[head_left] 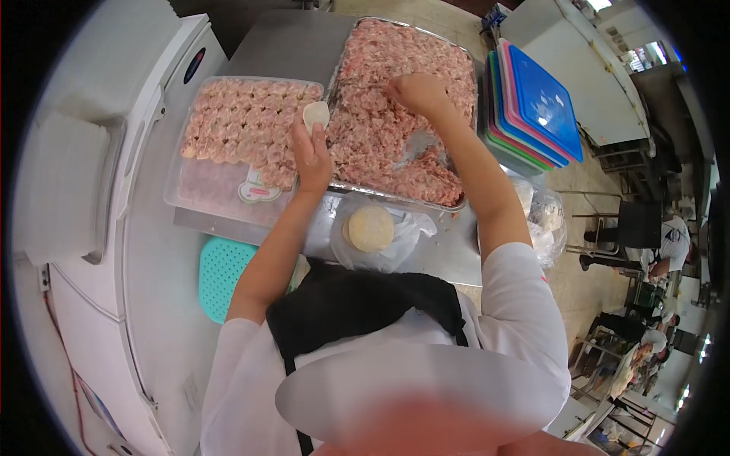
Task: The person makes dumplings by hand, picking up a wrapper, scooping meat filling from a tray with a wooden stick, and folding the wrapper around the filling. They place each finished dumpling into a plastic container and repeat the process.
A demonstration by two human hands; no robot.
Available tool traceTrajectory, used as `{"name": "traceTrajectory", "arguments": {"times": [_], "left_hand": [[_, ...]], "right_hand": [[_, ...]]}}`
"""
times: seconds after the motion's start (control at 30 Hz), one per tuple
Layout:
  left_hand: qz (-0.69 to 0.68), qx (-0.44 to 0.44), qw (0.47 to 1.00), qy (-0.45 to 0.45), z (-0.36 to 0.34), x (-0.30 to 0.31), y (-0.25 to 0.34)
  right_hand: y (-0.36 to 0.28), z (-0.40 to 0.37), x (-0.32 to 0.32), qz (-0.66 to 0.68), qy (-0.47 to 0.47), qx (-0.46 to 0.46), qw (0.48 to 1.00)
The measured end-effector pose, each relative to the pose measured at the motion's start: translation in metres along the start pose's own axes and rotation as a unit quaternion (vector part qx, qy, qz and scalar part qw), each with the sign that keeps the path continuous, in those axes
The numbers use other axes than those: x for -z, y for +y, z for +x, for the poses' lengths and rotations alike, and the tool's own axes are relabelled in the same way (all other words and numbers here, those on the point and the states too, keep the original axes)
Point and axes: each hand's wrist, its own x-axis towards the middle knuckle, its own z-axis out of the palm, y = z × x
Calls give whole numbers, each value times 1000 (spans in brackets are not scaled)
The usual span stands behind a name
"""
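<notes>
My left hand (311,158) is closed on a round, pale dumpling wrapper (315,115), held up by the fingertips. It hovers beside a clear plastic tray (190,199) filled with rows of dumplings (243,114). My right hand (420,95), fingers curled in, is at the surface of ground meat filling (395,53) in a large metal tray (414,199). Whatever those fingers grip is hidden. A stack of round wrappers (370,229) sits on a plastic bag (407,247) close to my body.
Stacked coloured lids or trays, blue (540,99) on top, stand right of the meat. Bagged items (544,220) lie below them. A turquoise perforated basket (223,273) is at lower left, beside a white freezer (163,319). Other people (673,243) are at far right.
</notes>
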Motion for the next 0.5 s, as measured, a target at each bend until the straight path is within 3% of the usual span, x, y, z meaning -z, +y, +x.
{"name": "traceTrajectory", "arguments": {"times": [0.1, 0.33, 0.43, 0.5], "left_hand": [[47, -64, 996, 35, 2, -4, -17], [54, -74, 996, 17, 5, -3, -24], [48, -66, 997, 16, 4, -1, -15], [73, -47, 996, 11, 6, -1, -27]], "right_hand": [[-22, -19, -4, 25, -60, 23, 998], [-57, -92, 7, 54, -130, 64, 988], [-52, -120, 8, 10, -109, 102, 989], [-36, -126, 47, -25, -98, 73, 992]]}}
